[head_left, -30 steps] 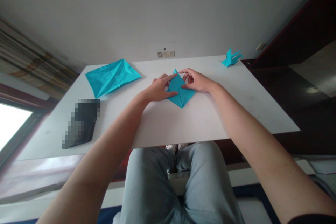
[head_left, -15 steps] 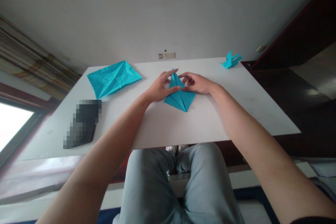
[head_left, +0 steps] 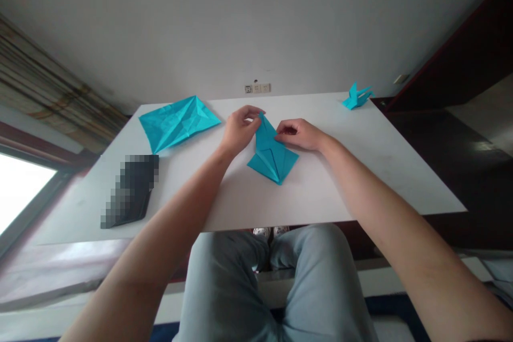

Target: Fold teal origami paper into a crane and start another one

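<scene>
A partly folded turquoise paper [head_left: 271,155] lies in the middle of the white table [head_left: 360,171], shaped like a kite with its point toward me. My left hand [head_left: 239,129] pinches the paper's far tip, fingers curled round it and lifting it a little. My right hand [head_left: 298,133] presses on the paper's right edge near the middle fold, fingers bent and closed on it.
A creased, unfolded turquoise sheet [head_left: 177,121] lies at the far left. A small finished turquoise paper figure [head_left: 356,96] stands at the far right corner. A dark blurred object [head_left: 130,189] sits near the left front edge. My knees show below the table's near edge.
The folded paper slid a little toward me and turned slightly. My left hand went from lying flat on it to pinching its far tip; my right hand drew in its fingers.
</scene>
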The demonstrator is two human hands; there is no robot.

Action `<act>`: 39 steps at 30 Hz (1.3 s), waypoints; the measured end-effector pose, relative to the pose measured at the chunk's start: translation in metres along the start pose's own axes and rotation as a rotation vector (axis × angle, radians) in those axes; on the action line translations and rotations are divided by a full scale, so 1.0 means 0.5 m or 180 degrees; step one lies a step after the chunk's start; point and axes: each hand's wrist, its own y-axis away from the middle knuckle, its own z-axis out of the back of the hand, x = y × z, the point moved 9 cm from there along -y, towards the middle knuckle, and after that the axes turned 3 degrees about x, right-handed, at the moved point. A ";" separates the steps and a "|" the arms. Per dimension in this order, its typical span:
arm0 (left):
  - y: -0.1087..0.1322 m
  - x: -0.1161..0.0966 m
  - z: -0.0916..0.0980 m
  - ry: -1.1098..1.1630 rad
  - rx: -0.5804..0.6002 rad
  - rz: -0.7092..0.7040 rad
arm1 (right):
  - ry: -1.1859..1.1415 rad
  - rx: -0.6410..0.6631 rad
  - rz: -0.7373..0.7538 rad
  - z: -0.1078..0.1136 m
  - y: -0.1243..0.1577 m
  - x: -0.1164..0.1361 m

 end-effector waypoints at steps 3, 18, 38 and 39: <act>0.001 -0.015 0.005 -0.0081 -0.0043 0.0065 | -0.0084 0.0107 0.0011 -0.012 0.000 0.003; 0.008 -0.021 0.013 -0.0361 -0.0145 0.0093 | 0.0110 0.0268 -0.0029 -0.020 0.003 0.001; 0.016 0.007 -0.051 0.0725 0.0951 0.0431 | -0.0127 0.0262 -0.0073 -0.020 0.002 -0.001; 0.015 0.007 -0.050 0.0747 0.0910 0.0410 | -0.0109 0.0270 -0.0086 -0.020 0.002 -0.003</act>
